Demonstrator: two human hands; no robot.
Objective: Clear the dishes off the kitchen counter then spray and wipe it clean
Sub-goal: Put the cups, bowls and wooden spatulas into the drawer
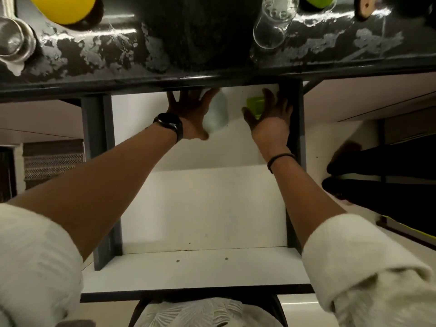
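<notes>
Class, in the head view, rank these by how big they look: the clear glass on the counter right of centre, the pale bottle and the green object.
1. clear glass, even though the frame edge cuts it off.
2. pale bottle, partly behind the left hand.
3. green object, partly hidden by the right hand.

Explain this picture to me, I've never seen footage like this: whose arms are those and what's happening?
This is one picture from a camera worn on a person's head, looking down, so the arms are the wearer's own. Both hands reach into an open white compartment under the black counter. The left hand lies against a pale bottle; whether it grips it is unclear. The right hand is spread open beside a small green object. On the wet counter stand a yellow bowl and a clear glass.
</notes>
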